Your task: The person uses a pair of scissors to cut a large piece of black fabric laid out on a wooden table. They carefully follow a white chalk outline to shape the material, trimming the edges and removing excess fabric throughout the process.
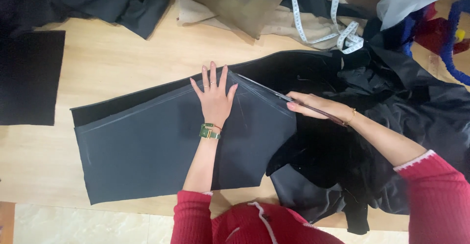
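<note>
A pale wooden worktable (122,62) fills the view, with a strip of light tiled floor (88,227) along its near edge. Taking the dark grey fabric panel (147,151) at the table's middle as landmark: it lies flat, marked with faint chalk lines, and it rests on a black layer whose edge shows along its far side.

The left hand (214,98) lies on the panel's far edge, palm down, fingers spread and released, pinning the cloth rather than gripping it; a green watch (209,132) sits on that wrist. The right hand (316,106), just right of the panel's upper corner, is closed around the handles of a pair of scissors (274,94), whose blades run along the panel's slanted far-right edge toward the left hand's fingertips.

Right of the panel a heap of black cloth (372,141) spills over the table. Beyond the panel lie a white measuring tape (338,33) and beige fabric (235,4); a black rectangle of cloth (29,77) lies to its left.

The blade tips point at the spread fingers, so a long stroke could nick them. The two layers could also slip if the palm lifts, pulling the cut off the chalk line. The heaped cloth's weight may drag the panel sideways.
</note>
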